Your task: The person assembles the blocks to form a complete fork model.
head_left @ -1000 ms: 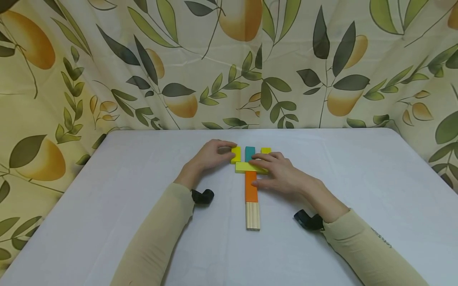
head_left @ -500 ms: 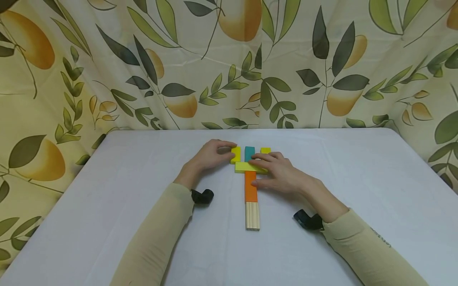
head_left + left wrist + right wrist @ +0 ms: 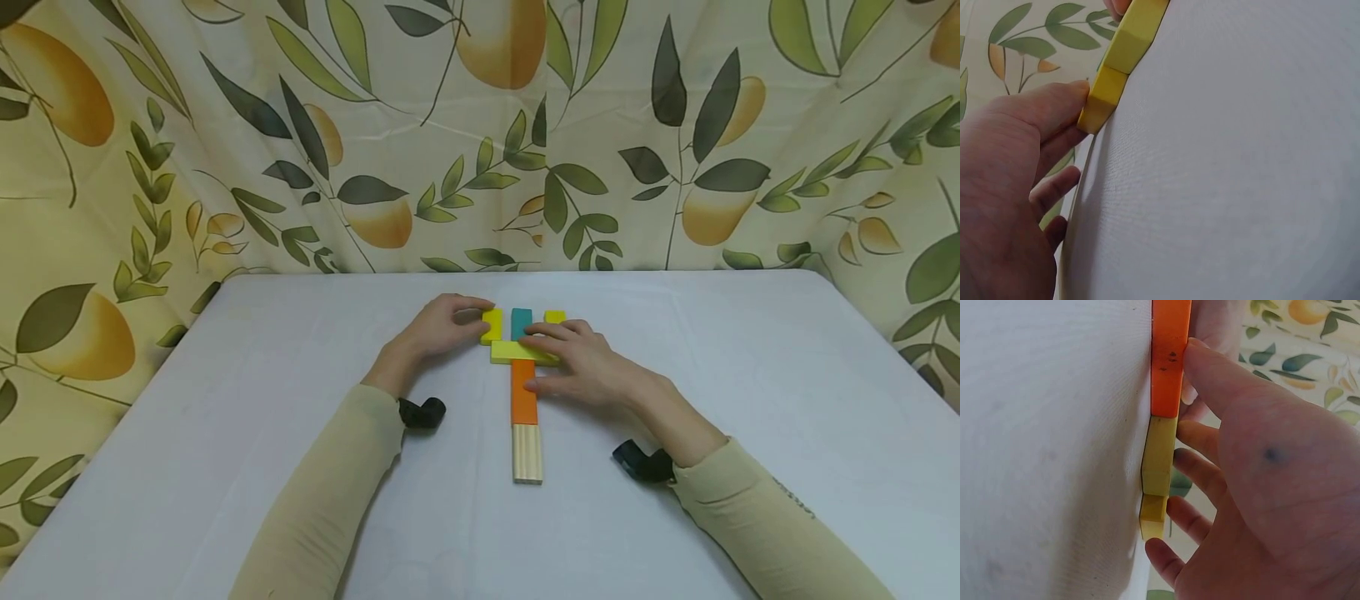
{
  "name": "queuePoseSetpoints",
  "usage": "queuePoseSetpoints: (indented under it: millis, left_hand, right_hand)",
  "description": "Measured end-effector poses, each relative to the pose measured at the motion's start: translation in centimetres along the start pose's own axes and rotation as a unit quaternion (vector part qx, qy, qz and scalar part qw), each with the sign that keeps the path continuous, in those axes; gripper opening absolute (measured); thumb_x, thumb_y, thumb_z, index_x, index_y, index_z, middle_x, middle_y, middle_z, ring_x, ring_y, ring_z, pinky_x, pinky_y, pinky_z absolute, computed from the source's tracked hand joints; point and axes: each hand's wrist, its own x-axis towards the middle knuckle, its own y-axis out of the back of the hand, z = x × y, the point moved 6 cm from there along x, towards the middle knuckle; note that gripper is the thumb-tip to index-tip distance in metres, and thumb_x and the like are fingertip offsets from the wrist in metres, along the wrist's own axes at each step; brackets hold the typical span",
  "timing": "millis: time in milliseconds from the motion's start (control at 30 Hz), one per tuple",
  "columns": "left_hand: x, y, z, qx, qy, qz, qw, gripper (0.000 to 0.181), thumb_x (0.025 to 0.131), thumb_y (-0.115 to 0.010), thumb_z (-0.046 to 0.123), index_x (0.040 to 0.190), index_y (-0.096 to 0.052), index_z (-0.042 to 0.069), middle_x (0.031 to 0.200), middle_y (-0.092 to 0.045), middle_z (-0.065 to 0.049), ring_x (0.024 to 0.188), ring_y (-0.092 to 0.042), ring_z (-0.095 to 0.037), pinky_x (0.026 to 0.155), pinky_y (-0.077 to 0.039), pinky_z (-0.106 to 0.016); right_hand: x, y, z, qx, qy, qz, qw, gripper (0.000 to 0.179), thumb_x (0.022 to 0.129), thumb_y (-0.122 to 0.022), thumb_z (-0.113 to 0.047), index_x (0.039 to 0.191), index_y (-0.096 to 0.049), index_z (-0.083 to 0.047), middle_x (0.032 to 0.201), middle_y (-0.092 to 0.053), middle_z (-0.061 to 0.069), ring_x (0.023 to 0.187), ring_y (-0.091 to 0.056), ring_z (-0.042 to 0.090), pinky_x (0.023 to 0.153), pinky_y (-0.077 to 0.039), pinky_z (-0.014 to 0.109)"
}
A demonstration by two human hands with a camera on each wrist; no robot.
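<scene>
A flat row of blocks lies on the table. My left hand (image 3: 446, 325) pinches the left yellow block (image 3: 492, 327) between thumb and index finger; the left wrist view shows the thumb at the side of that yellow block (image 3: 1105, 94). To its right stand a teal block (image 3: 521, 322) and another yellow block (image 3: 555, 317). Across their near ends lies a lime-yellow block (image 3: 504, 353), its right part under the fingers of my right hand (image 3: 588, 364). That hand is spread, with its thumb against the orange block (image 3: 522, 410). A ribbed, bare-wood block (image 3: 527, 455) continues the stem nearest me.
White cloth covers the table (image 3: 300, 500). Behind its far edge hangs a fruit-and-leaf patterned curtain (image 3: 480, 225). Black wrist cameras (image 3: 422, 413) sit below both hands, near the table surface.
The view has shifted very slightly. Hands and blocks keep the same places relative to each other.
</scene>
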Motion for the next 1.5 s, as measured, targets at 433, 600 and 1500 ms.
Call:
queuePoseSetpoints:
  millis: [433,600,1500]
  left_hand:
    - [-0.01,0.01,-0.15,-0.008,0.016,-0.001,0.9998,0.04,0.098,-0.066,0.031,0.137,-0.065,0.022,0.142,-0.058,0.002,0.138,-0.041,-0.022,0.116,-0.028,-0.047]
    - [0.04,-0.04,-0.18,-0.007,0.02,-0.001,0.9998,0.04,0.098,-0.066,0.031,0.137,-0.065,0.023,0.143,-0.057,0.001,0.139,-0.041,-0.024,0.116,-0.028,-0.049]
    - [-0.21,0.08,-0.11,-0.012,0.028,0.001,0.9995,0.042,0.098,-0.066,0.033,0.139,-0.064,0.023,0.145,-0.055,0.003,0.141,-0.038,-0.023,0.117,-0.026,-0.048]
  right_hand:
    - [0.0,0.03,0.0,0.003,-0.008,-0.003,1.0,0.069,0.092,-0.069,-0.049,0.149,-0.052,-0.016,0.158,-0.039,0.006,0.141,-0.025,0.042,0.109,-0.026,0.063]
    - [-0.06,0.03,0.02,0.004,-0.01,-0.003,0.9999,0.068,0.092,-0.069,-0.049,0.149,-0.052,-0.016,0.157,-0.04,0.006,0.14,-0.025,0.042,0.108,-0.026,0.064]
    - [-0.05,0.05,-0.09,0.006,-0.008,-0.002,0.9999,0.068,0.093,-0.069,-0.049,0.149,-0.052,-0.016,0.157,-0.04,0.007,0.14,-0.025,0.042,0.109,-0.027,0.064]
